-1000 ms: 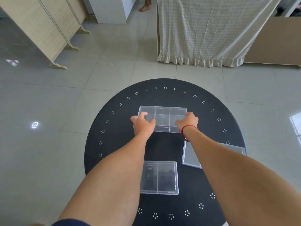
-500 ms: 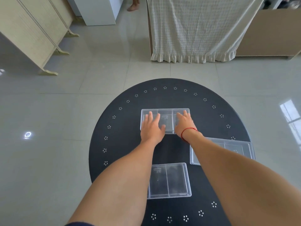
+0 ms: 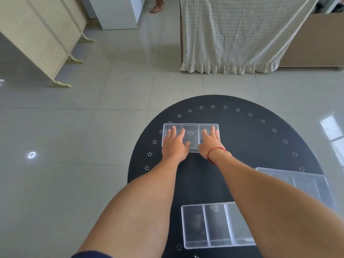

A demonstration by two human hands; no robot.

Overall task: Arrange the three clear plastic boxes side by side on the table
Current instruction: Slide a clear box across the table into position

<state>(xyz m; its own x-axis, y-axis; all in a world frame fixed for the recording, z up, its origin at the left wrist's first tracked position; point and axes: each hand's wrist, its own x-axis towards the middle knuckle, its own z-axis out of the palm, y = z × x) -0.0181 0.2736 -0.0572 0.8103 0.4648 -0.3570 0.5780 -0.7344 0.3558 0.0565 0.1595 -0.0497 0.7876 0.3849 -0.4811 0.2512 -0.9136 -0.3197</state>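
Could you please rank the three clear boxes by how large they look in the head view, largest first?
1. Near box, closest to the camera.
2. Far box, under both hands.
The right box is partly hidden by the right arm, so I cannot rank it. Differences may come only from nearness.

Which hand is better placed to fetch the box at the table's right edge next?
Right. The right hand lies flat on the far box, on the same side as the right-edge box; the left hand would have to cross over.
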